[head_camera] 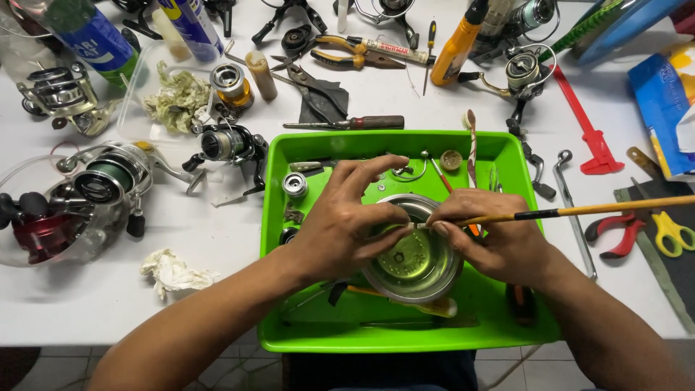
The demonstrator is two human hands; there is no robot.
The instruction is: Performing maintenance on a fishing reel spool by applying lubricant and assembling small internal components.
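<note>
Pinching a thin brush (pixel 550 213), the right hand (pixel 492 239) meets the left hand (pixel 347 224), fingers closed on something tiny over a metal bowl (pixel 416 264).

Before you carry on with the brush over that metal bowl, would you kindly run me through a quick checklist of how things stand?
1. Left hand holds a small part over the metal bowl: ok.
2. Right hand grips the long-handled brush near its tip: ok.
3. Brush tip meets the part between the fingers: cannot tell, fingers hide it.
4. Bowl sits inside the green tray: ok.
5. Liquid in the bowl: cannot tell.
6. Loose small parts, such as the silver spool, lie inside the tray: ok.
</note>
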